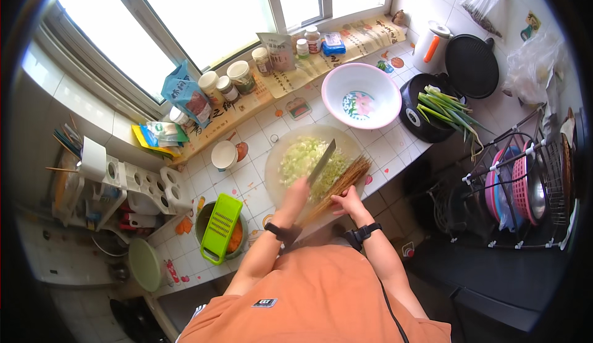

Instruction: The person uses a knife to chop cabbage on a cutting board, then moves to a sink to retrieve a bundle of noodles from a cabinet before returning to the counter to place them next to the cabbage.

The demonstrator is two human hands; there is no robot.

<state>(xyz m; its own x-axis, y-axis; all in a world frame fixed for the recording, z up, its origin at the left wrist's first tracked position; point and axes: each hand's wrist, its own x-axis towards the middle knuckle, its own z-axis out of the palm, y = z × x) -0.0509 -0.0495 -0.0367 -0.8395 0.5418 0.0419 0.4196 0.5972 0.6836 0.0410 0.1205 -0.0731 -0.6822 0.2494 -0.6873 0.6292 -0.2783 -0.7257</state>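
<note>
My left hand (296,199) grips a kitchen knife (322,162), its blade slanting up over a round cutting board (274,176). Chopped pale-green vegetable (296,155) covers much of the board. My right hand (350,204) holds a brown straw brush (345,181) between its fingers, slanted across the board's right side; its lower end is blurred near my left wrist. Left of the board, a lime-green grater (222,227) rests across a dark bowl (201,222) containing shredded orange food (235,238).
A white-and-pink basin (329,88) sits behind the board. Green onions (444,106) lie on a black cooker (419,125) at right. A small white tub (224,154) stands at left, jars (241,78) line the sill, and a dish rack (500,167) is far right.
</note>
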